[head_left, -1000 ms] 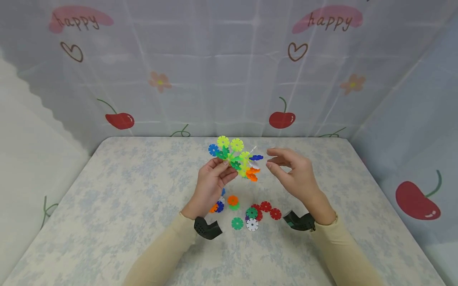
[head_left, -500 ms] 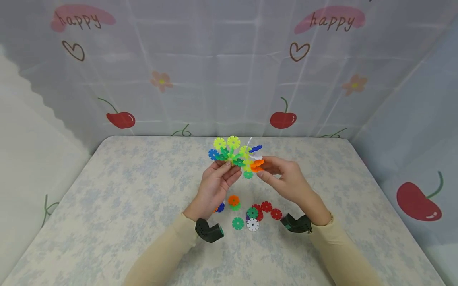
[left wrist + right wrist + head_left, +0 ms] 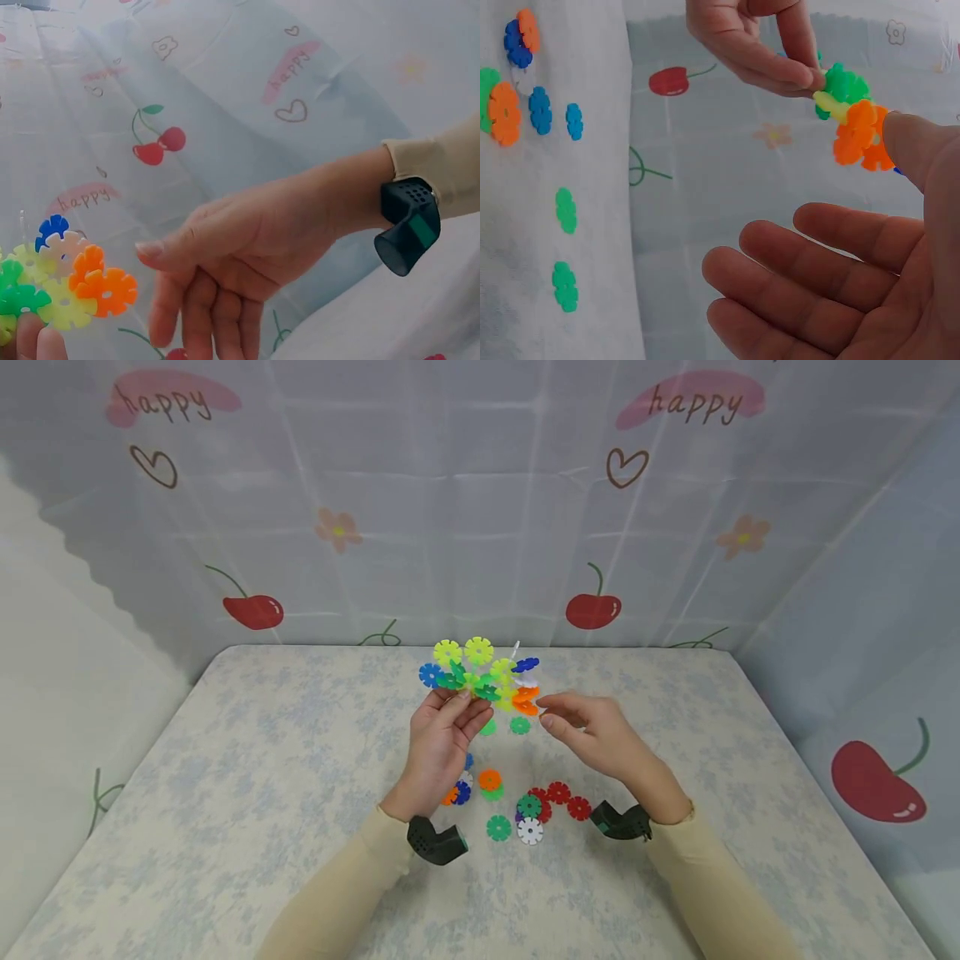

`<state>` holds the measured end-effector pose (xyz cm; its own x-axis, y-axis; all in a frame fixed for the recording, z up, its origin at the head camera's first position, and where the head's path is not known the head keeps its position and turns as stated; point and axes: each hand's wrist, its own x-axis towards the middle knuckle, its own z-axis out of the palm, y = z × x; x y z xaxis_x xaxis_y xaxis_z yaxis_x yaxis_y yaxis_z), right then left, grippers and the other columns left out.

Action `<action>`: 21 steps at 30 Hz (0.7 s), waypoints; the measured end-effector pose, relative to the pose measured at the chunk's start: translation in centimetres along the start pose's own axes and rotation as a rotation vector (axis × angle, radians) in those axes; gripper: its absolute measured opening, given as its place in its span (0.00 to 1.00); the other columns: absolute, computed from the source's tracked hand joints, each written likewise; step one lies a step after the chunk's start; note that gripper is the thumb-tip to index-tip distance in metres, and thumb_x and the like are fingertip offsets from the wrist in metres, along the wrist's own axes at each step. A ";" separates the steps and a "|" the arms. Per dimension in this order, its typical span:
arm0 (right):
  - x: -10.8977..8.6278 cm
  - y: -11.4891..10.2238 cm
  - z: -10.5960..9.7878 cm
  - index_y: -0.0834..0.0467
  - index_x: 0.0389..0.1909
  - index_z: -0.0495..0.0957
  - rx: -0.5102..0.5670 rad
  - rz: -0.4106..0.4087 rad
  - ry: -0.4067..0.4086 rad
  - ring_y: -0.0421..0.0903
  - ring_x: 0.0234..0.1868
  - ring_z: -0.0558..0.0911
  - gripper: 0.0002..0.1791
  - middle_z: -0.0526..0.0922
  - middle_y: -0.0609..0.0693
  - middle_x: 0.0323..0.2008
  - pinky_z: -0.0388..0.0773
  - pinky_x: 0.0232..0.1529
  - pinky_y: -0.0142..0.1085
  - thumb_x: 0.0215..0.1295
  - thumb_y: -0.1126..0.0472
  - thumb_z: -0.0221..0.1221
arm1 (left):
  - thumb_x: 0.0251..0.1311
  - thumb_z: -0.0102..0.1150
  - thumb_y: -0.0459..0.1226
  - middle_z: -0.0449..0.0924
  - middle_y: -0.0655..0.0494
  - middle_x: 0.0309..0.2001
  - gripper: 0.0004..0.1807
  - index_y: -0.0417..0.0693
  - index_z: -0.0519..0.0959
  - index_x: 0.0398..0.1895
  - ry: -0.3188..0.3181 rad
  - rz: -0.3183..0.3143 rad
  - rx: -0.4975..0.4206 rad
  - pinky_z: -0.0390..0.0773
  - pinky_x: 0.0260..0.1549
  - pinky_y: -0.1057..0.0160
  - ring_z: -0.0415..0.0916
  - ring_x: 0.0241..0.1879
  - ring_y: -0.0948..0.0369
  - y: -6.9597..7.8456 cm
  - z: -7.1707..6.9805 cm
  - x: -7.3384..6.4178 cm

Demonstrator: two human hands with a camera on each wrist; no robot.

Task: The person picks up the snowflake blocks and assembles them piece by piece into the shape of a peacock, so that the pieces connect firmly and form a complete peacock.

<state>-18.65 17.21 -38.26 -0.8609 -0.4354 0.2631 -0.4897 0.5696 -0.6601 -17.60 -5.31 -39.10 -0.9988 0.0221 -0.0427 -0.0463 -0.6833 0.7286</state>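
Note:
My left hand [image 3: 441, 739] pinches a cluster of interlocked plastic snowflake discs [image 3: 487, 692] between thumb and fingers, held above the table. Yellow, green, blue and white discs make up the cluster, and a pair of orange discs [image 3: 109, 291] sits at its right side. Close to those orange discs, my right hand [image 3: 600, 735] hovers with nothing in its fingers. In the left wrist view a small gap separates its thumb from them. The right wrist view shows its fingers [image 3: 802, 292] loosely extended and the palm bare.
Loose discs lie on the patterned tabletop [image 3: 262, 827] below the hands: several red ones [image 3: 558, 792], a white one [image 3: 529, 832], an orange one [image 3: 490, 779] and green ones [image 3: 498, 827]. A printed curtain [image 3: 450, 527] hangs behind the table's far edge.
My right hand came in to the orange discs half a second ago and now stands slightly apart from them. My left hand has shifted the cluster a little to the left.

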 end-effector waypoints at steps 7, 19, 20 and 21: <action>0.8 1.8 3.9 0.64 0.54 0.83 -0.068 -0.008 -0.221 0.49 0.44 0.87 0.17 0.89 0.56 0.49 0.87 0.48 0.44 0.71 0.58 0.62 | 0.76 0.46 0.28 0.79 0.56 0.36 0.08 0.48 0.67 0.36 0.017 0.010 0.004 0.88 0.44 0.66 0.86 0.36 0.64 0.1 -0.4 0.2; -0.2 0.4 8.2 0.55 0.51 0.88 -0.316 -0.268 -0.442 0.52 0.57 0.84 0.15 0.87 0.53 0.55 0.80 0.61 0.45 0.63 0.63 0.69 | 0.75 0.47 0.27 0.77 0.55 0.36 0.09 0.47 0.67 0.36 0.005 0.027 -0.019 0.87 0.45 0.66 0.85 0.35 0.63 0.1 -0.3 0.3; -0.2 0.3 8.3 0.55 0.48 0.88 -0.326 -0.274 -0.433 0.50 0.54 0.84 0.13 0.88 0.52 0.53 0.81 0.59 0.44 0.62 0.63 0.69 | 0.75 0.47 0.27 0.77 0.55 0.36 0.09 0.47 0.67 0.36 0.006 0.029 -0.015 0.87 0.45 0.66 0.85 0.35 0.63 0.1 -0.3 0.3; -0.1 0.3 8.4 0.55 0.45 0.89 -0.332 -0.280 -0.423 0.49 0.51 0.85 0.11 0.89 0.50 0.49 0.82 0.57 0.42 0.62 0.63 0.70 | 0.75 0.47 0.27 0.77 0.55 0.36 0.09 0.47 0.67 0.36 0.005 0.031 -0.013 0.87 0.45 0.66 0.85 0.35 0.63 0.1 -0.3 0.3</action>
<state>-17.52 11.57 -44.43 -0.5974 -0.8006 0.0475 -0.7650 0.5511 -0.3332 -17.86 -5.57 -39.27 -0.9997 -0.0030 -0.0236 -0.0149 -0.6931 0.7207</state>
